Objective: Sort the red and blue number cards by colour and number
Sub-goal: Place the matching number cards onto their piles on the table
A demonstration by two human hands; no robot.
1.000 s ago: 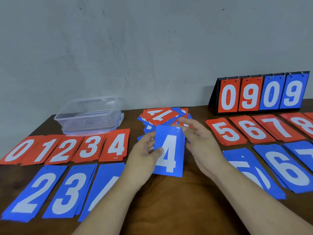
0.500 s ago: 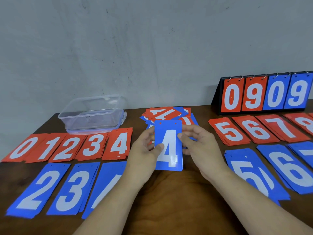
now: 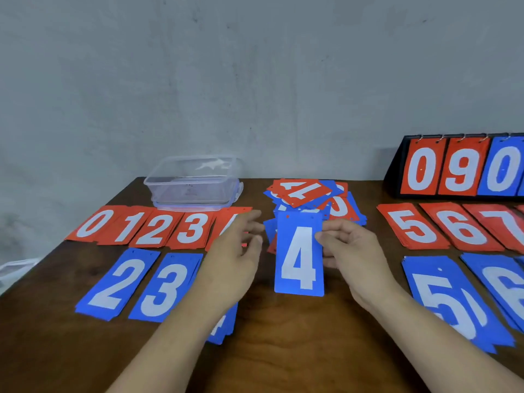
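Note:
A blue 4 card (image 3: 299, 256) is held upright at the table's middle, pinched on its right edge by my right hand (image 3: 351, 253). My left hand (image 3: 238, 251) hovers just left of it, fingers loosely spread, touching nothing. Behind the card lies a mixed heap of red and blue cards (image 3: 306, 194). Red piles 0 (image 3: 93, 224), 1 (image 3: 127, 226), 2 (image 3: 158, 228), 3 (image 3: 194, 229) and a partly hidden 4 run along the left. Below them lie blue piles 2 (image 3: 117, 283) and 3 (image 3: 167, 287), and a blue pile (image 3: 221, 330) mostly hidden under my left forearm.
Red piles 5 (image 3: 411, 225), 6 (image 3: 462, 226), 7 (image 3: 507, 225) and blue piles 5 (image 3: 450, 302), 6 (image 3: 504, 285) lie on the right. A flip scoreboard (image 3: 459, 168) stands at the back right. A clear plastic box (image 3: 195, 182) sits at the back left.
My left hand has let go of the blue 4 card and drifted left. The card now hangs from my right hand alone.

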